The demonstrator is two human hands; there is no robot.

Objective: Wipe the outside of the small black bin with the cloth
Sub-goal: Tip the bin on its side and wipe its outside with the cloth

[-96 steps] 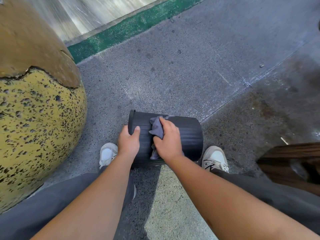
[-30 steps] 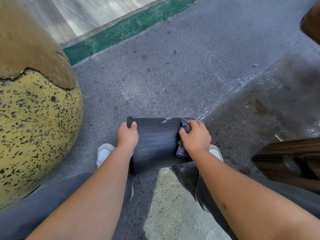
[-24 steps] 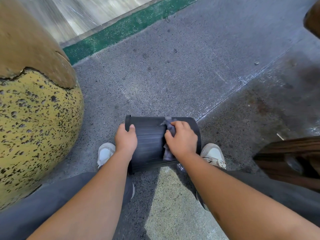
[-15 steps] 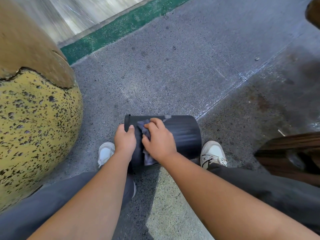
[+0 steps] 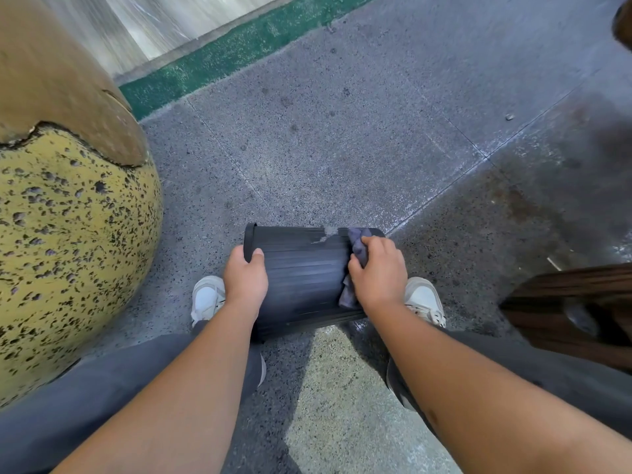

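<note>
The small black ribbed bin (image 5: 304,271) lies on its side on the pavement between my feet, its open rim to the left. My left hand (image 5: 245,278) grips the rim end, thumb over the top. My right hand (image 5: 378,273) presses a crumpled grey cloth (image 5: 357,249) against the bin's right end, fingers curled round the cloth. A pale scuff mark shows on the bin's top near the cloth.
A large yellow pitted stone sphere (image 5: 68,234) stands close on the left. A dark wooden bench edge (image 5: 567,302) sits at the right. My white shoes (image 5: 207,297) flank the bin. A green painted strip (image 5: 222,56) runs along the far kerb.
My right hand slid the cloth from the bin's left part, beside my left hand, to its right end. My left hand kept its hold on the rim.
</note>
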